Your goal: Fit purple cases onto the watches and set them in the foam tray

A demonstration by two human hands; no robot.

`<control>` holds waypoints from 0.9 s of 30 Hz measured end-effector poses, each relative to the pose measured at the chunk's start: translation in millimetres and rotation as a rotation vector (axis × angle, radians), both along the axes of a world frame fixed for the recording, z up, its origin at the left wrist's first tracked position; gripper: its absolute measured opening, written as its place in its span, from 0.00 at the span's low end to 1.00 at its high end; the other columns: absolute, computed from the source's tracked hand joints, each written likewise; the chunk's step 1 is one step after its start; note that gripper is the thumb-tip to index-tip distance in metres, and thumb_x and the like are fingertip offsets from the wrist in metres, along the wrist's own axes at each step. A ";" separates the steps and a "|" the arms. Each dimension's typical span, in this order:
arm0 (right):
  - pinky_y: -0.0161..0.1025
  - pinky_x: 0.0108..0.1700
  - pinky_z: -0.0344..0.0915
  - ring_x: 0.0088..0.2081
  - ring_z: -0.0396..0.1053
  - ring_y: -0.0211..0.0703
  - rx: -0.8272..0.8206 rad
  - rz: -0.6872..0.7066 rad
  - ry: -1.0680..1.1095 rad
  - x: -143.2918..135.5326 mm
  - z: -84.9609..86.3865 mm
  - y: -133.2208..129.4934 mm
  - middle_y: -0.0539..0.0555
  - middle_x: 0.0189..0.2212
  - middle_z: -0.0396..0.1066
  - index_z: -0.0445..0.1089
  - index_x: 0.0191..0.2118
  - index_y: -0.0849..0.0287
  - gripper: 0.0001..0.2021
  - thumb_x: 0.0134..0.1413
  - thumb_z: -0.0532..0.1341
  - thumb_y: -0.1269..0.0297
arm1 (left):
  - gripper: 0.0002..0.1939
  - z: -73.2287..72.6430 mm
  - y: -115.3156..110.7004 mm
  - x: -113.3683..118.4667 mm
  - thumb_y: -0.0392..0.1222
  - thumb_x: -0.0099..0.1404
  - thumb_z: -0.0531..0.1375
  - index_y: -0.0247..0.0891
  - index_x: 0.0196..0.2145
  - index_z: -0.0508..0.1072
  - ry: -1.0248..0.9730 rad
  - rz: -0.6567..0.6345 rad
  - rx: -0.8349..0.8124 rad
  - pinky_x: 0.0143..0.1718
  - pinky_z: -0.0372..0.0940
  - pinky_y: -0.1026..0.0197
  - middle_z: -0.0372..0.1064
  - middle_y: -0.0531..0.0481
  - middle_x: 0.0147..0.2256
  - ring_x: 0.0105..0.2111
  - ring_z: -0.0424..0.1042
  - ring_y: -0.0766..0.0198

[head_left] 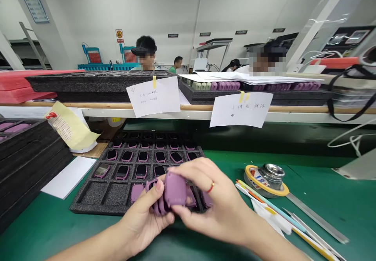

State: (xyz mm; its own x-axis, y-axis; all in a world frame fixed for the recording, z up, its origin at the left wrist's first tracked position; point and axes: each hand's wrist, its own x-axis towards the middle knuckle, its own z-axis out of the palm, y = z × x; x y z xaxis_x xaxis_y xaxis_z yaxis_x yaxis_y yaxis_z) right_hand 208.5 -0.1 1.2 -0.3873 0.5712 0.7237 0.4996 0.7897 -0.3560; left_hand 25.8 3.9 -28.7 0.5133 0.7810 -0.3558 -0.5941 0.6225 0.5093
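Observation:
Fingers of my left hand (pixel 141 222) wrap round a small stack of purple watch cases (pixel 160 206), held on edge above the front of a black foam tray (pixel 88 208). My right hand (pixel 220 202) grips one purple watch case (pixel 175 189) by its edges, thumb below and fingers above, its plain back towards me. This case touches or nearly touches the stack. Below, the tray holds rows of purple watches (pixel 143 157) with dark screens in square pockets. Two pockets at the front left are bare. My hands hide part of the front row.
To the right lie a glass jar (pixel 266 178) inside a yellow-edged tape roll, a steel ruler (pixel 317 218) and several pens (pixel 273 204). Stacked foam trays (pixel 32 163) stand at left beside white paper (pixel 69 176). A shelf (pixel 194 114) crosses ahead; co-workers sit beyond.

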 end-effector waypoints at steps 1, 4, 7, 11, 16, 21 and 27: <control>0.47 0.48 0.68 0.45 0.71 0.49 -0.019 -0.068 -0.011 4.6 -1.7 6.0 0.55 0.44 0.74 0.66 0.54 0.56 0.25 0.49 0.67 0.68 | 0.16 1.4 1.9 1.4 0.39 0.54 0.74 0.32 0.40 0.79 0.040 0.093 -0.048 0.22 0.70 0.73 0.81 0.43 0.32 0.28 0.80 0.64; 0.51 0.48 0.68 0.45 0.71 0.52 -0.134 -0.228 -0.056 19.0 -12.9 28.3 0.58 0.43 0.73 0.68 0.48 0.58 0.17 0.51 0.65 0.66 | 0.09 6.2 9.5 2.7 0.31 0.63 0.66 0.34 0.41 0.75 0.116 0.237 -0.139 0.17 0.66 0.76 0.81 0.43 0.35 0.29 0.81 0.63; 0.52 0.48 0.69 0.44 0.72 0.53 -0.219 -0.236 -0.134 28.7 -33.2 49.1 0.57 0.40 0.74 0.72 0.44 0.58 0.14 0.50 0.67 0.66 | 0.04 8.0 14.6 1.1 0.38 0.67 0.61 0.34 0.38 0.73 0.116 0.223 -0.122 0.09 0.55 0.76 0.80 0.44 0.34 0.15 0.71 0.71; 0.52 0.47 0.70 0.42 0.74 0.54 -0.284 -0.186 -0.200 33.3 -55.7 63.8 0.58 0.39 0.77 0.77 0.42 0.59 0.14 0.47 0.70 0.68 | 0.10 8.5 12.3 1.0 0.41 0.69 0.59 0.31 0.39 0.74 0.124 0.163 -0.061 0.07 0.47 0.73 0.80 0.41 0.32 0.08 0.54 0.79; 0.52 0.50 0.69 0.45 0.75 0.49 -0.245 -0.111 -0.083 27.5 -38.3 50.5 0.58 0.41 0.78 0.76 0.41 0.57 0.08 0.65 0.58 0.67 | 0.09 8.9 6.5 2.9 0.38 0.66 0.63 0.27 0.38 0.78 0.100 0.059 -0.009 0.18 0.59 0.73 0.80 0.36 0.36 0.19 0.69 0.72; 0.47 0.51 0.70 0.48 0.72 0.48 -0.164 0.152 0.002 5.9 -10.6 15.6 0.57 0.45 0.75 0.67 0.50 0.55 0.24 0.50 0.73 0.55 | 0.21 0.1 4.8 1.4 0.53 0.63 0.65 0.28 0.31 0.77 0.079 -0.031 0.013 0.14 0.52 0.72 0.76 0.43 0.27 0.12 0.59 0.77; 0.45 0.50 0.70 0.46 0.72 0.46 -0.100 0.159 0.032 -8.2 -8.8 -1.1 0.57 0.46 0.73 0.66 0.45 0.55 0.17 0.53 0.71 0.64 | 0.22 3.2 2.5 2.8 0.54 0.52 0.73 0.29 0.29 0.77 0.040 -0.067 0.012 0.13 0.45 0.75 0.75 0.46 0.24 0.13 0.60 0.78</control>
State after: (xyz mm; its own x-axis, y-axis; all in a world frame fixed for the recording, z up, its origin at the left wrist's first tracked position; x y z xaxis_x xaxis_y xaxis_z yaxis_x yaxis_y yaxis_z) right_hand 200.3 -1.2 -7.7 -0.4560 0.5746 0.6796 0.3587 0.8175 -0.4505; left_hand 28.5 6.3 -25.5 0.5500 0.7499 -0.3675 -0.5306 0.6536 0.5397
